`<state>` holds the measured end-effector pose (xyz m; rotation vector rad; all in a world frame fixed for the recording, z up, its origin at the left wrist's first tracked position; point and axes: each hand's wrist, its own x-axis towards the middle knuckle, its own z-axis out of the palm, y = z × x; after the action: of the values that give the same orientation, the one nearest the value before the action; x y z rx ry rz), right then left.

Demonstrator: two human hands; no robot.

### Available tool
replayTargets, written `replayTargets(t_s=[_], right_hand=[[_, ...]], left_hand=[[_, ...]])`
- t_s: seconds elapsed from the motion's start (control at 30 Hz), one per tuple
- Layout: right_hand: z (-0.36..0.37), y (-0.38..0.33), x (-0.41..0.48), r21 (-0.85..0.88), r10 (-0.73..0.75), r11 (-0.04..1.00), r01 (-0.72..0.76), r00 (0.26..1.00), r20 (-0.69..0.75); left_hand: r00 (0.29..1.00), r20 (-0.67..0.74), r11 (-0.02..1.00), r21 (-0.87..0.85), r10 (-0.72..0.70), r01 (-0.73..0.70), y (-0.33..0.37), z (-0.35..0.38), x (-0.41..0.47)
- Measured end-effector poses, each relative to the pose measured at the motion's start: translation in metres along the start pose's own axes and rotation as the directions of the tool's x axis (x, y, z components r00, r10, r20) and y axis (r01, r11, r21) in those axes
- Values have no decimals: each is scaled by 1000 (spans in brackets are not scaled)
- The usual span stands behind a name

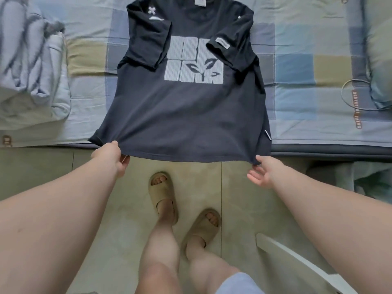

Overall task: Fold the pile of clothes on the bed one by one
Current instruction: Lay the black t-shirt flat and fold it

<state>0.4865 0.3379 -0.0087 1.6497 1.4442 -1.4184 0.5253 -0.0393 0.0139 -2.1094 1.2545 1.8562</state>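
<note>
The left hand pinches the near-left hem corner of the dark T-shirt. The right hand, slack and spread, is at the near-right corner, perhaps touching it. The T-shirt lies flat on the bed, sleeves folded inward, hem overhanging its edge.

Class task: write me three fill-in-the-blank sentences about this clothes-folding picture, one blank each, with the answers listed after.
1. The dark short-sleeved T-shirt with a grey print lies flat on the patchwork-sheeted ____.
2. The left hand grips the shirt's bottom ____.
3. The right hand, fingers spread near the other corner, is ____ rather than shut.
Answers: bed; hem; open.
</note>
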Motion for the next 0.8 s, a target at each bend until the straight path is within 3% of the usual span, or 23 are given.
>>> replayTargets(t_s=[0.07,0.13,0.2,0.33,0.47,0.57,0.7,0.8], right_hand=[[3,4,23,-68,-76,996,66,984,-161],[9,4,45,-131,-225,971,198,946,-232],[16,3,62,-157,-287,953,259,938,-195],[19,-3,90,-412,-392,862,294,902,-178],[10,-12,107,-475,-476,810,344,859,-189],[4,-12,104,-449,-499,803,391,853,-149],[-3,-2,82,-151,-445,891,428,889,-109],[-12,3,55,-22,-416,909,416,904,-102]], left_hand=[[1000,-10,1000,5,-9,9,-12,7,15],[999,-13,999,13,-31,31,-25,13,29],[999,-35,999,14,-38,38,-38,17,43],[997,-66,999,26,-33,35,-55,22,58],[996,-81,1000,10,-23,24,-55,25,69],[997,-79,1000,10,4,-3,-52,22,69],[998,-54,1000,-6,26,-27,-43,15,55],[999,-29,1000,-14,20,-21,-33,7,33]])
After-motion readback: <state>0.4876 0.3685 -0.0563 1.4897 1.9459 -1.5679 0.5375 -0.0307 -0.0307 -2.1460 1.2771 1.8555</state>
